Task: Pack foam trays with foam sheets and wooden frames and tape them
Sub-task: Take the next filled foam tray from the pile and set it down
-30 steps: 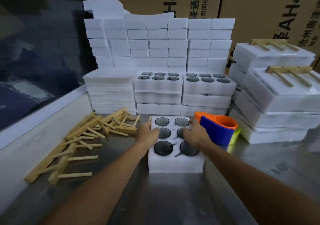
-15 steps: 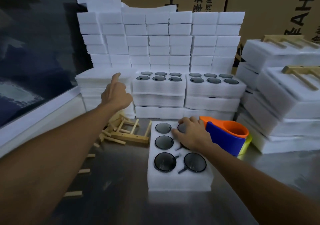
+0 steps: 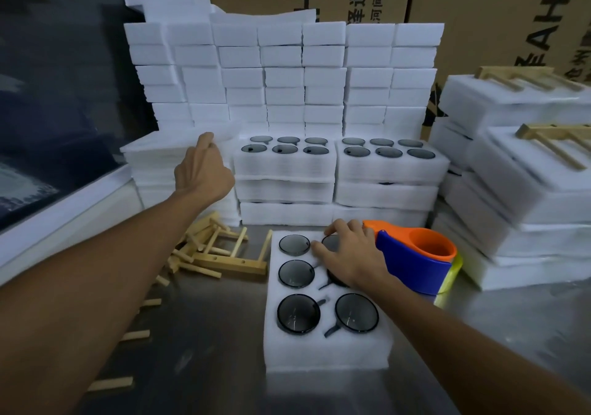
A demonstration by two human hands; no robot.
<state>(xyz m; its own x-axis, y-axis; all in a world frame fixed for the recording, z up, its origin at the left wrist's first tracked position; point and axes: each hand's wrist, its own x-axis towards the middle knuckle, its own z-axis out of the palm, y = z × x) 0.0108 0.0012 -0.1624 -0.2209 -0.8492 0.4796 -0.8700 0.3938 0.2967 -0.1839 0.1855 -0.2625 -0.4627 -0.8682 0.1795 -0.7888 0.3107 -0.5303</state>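
A white foam tray (image 3: 319,352) with several round dark lenses lies on the metal table in front of me. My right hand (image 3: 353,254) rests on its far right part, fingers spread over the lenses. My left hand (image 3: 203,171) reaches out to the stack of thin foam sheets (image 3: 147,159) at the back left. Its thumb and fingertips pinch the near edge of the top sheet, which is slightly lifted. Loose wooden frames (image 3: 224,254) lie in a pile left of the tray.
An orange and blue tape dispenser (image 3: 415,256) stands right of the tray, touching my right hand. Behind it are two stacks of filled trays (image 3: 390,191), a wall of foam blocks (image 3: 287,79) and cardboard boxes. Packed trays topped with wooden frames (image 3: 527,175) are piled at the right.
My left hand left the tray and rose to the foam sheet stack at the back left, closing on the top sheet. My right hand stayed on the tray.
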